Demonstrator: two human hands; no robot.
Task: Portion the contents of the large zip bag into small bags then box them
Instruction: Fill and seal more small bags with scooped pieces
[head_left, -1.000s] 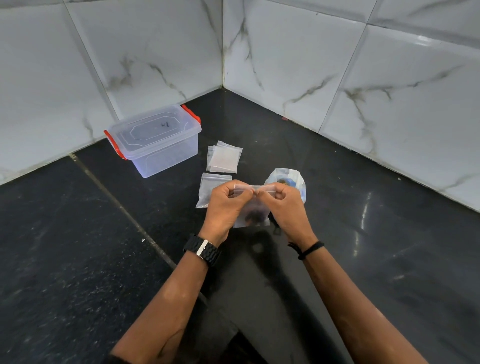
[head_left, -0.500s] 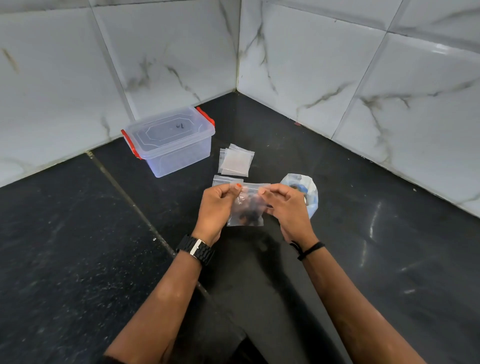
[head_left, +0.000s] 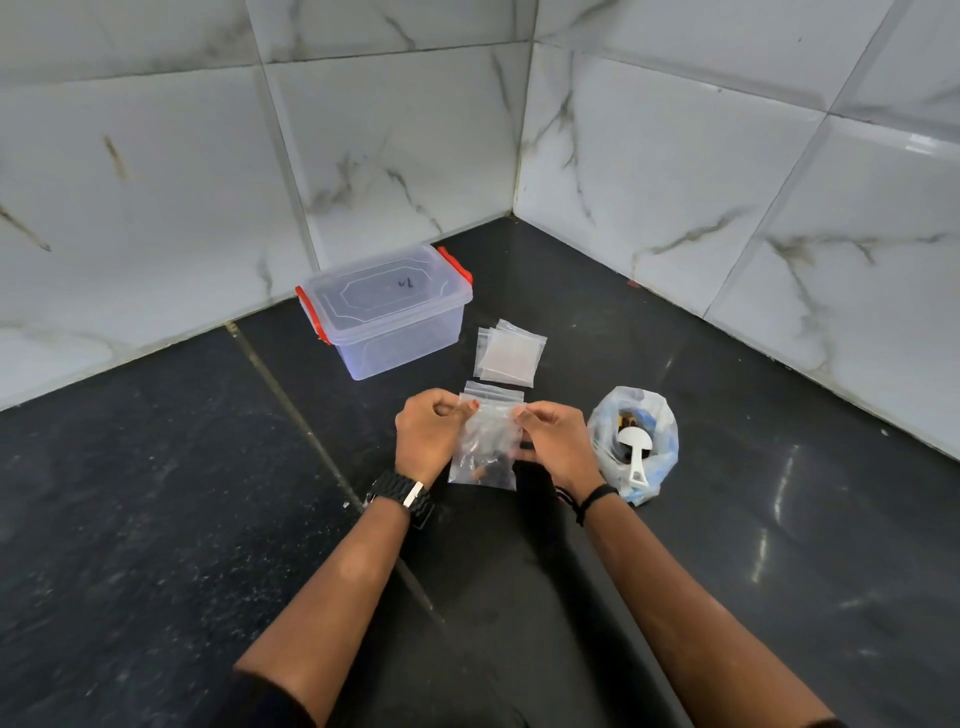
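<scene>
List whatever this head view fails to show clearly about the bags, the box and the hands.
- Small bag: dark contents too small and blurred to identify; whether its zip is sealed is hidden by the left hand and right hand.
- Large bag: crumpled plastic and the white scoop hide its contents.
- Box: lid marking too small to read.

Dark, speckled, glossy stone-tile floor (head_left: 156, 519) with a pale grout line running diagonally, meeting white marbled wall tiles at a corner. Directly on it: a clear rectangular plastic storage box (head_left: 395, 327) with its lid on and red clip handles, near the left wall; just right of the box, a loose stack of small empty clear zip bags (head_left: 511, 353); further right and nearer, an open crumpled clear plastic bag (head_left: 636, 447) holding a white scoop (head_left: 635, 452).
</scene>
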